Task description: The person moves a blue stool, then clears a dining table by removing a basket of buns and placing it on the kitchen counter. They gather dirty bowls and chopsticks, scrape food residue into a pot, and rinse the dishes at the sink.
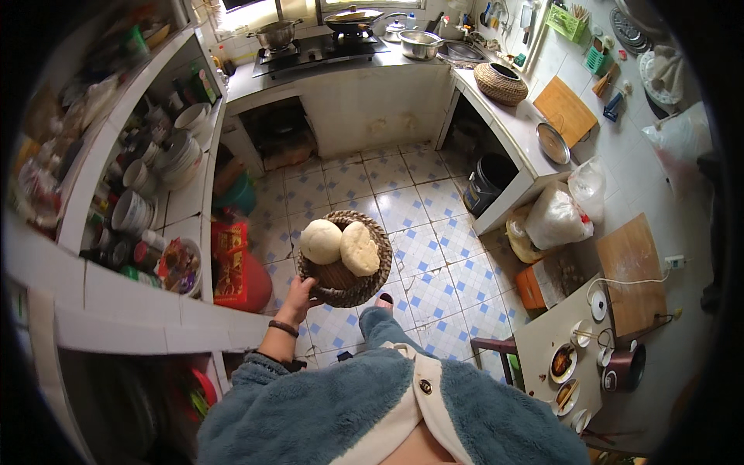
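My left hand (300, 293) grips the near-left rim of a round woven basket (381, 256), which is held out in front of me over the tiled floor. Inside it sit two pale steamed buns: a smooth round one (321, 241) on the left and a flatter one with a rough, torn-looking side (359, 249) on the right. Part of the basket's brown bottom shows below them. The fingers under the rim are mostly hidden. My right hand is out of view.
Ahead is a counter with a gas stove (319, 53) and a steel pot (419, 45). Shelves of bowls (131, 212) line the left. At right stand a lidless woven basket (501, 84), plastic bags (561, 218) and a table (537, 354) with dishes. A red bag (229, 267) rests on the floor.
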A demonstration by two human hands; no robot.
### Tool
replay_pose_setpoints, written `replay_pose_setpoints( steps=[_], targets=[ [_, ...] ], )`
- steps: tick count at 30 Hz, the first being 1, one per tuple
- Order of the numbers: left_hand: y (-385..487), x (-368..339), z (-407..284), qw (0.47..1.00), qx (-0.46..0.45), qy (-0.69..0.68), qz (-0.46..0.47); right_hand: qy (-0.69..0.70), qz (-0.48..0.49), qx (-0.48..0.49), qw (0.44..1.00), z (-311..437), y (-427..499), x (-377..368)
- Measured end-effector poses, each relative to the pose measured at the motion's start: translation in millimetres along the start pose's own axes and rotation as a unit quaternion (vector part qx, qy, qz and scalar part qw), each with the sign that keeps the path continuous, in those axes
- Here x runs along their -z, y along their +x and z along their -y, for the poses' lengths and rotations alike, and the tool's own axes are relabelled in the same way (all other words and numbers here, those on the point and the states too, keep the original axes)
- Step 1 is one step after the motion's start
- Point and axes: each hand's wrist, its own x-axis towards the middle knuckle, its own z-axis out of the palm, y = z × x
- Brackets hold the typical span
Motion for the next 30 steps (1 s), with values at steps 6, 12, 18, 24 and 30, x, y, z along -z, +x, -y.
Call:
replay_pose_setpoints(
  steps=[6,12,18,24,30],
  targets=[
    [112.1,-22.1,-68.4,1.000,0.000,-0.021,0.003,-0.004,-0.036,-0.028,0.999,54.2,85.3,53.0],
    [208.7,-30.1,-129.5,0.999,-0.011,-0.044,-0.001,0.012,-0.196,0.052,0.979,221.7,160.7,178.3],
    [310.1,-50.3,-186.2,0.999,0.006,-0.040,0.000,0.006,-0.209,0.147,0.967,436.3,228.1,312.0],
    [454.8,-109.5,-274.9,0.996,-0.023,0.032,0.081,0.144,-0.246,0.156,0.946,485.3,320.0,368.8],
    [604.4,-216.3,-381.3,0.986,-0.039,0.118,0.115,0.336,-0.183,-0.111,0.917,443.2,332.9,353.2]
  ],
)
